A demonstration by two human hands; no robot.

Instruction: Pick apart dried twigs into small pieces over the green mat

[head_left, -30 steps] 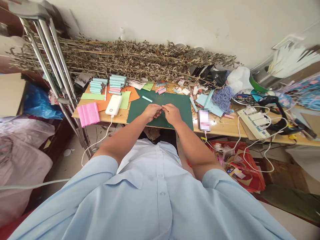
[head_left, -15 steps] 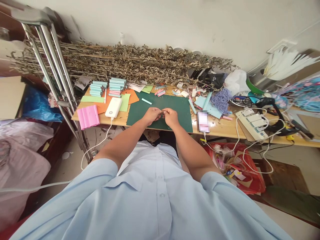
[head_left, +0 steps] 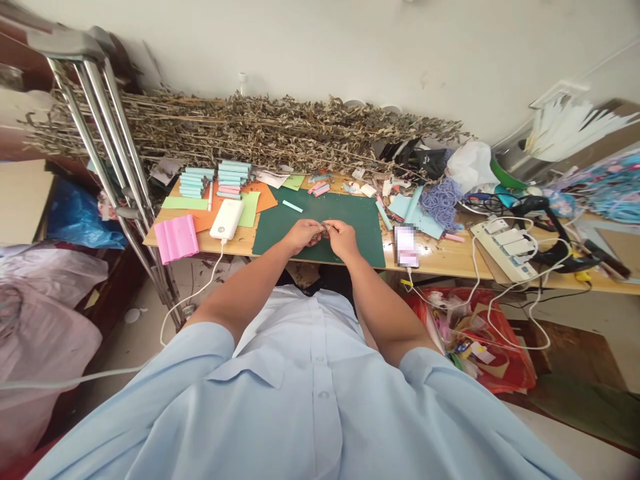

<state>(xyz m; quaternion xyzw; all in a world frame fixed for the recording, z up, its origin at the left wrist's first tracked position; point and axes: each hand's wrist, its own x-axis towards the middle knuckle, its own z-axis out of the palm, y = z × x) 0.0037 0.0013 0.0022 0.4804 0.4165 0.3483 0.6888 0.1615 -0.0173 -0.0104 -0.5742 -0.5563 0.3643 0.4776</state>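
Brownish scrap (head_left: 324,229), too small to identify, over near half of green mat (head_left: 340,201); left hand (head_left: 303,235) pinching it, fingers curled; right hand (head_left: 341,238) pinching it from the other side, fingertips almost meeting the left's; pale blue roll (head_left: 293,207) on mat, toward far edge; white power bank (head_left: 227,219) left of mat; phone (head_left: 407,245) just right of mat; dried stems (head_left: 280,133) heaped beyond mat

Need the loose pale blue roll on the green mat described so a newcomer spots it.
Find the wooden table, then the dark green mat on it. Just beyond the left hand, near the mat's far-left corner, lies a short pale blue roll. Similar rolls to the left are piled in stacks; this one lies alone on the green.
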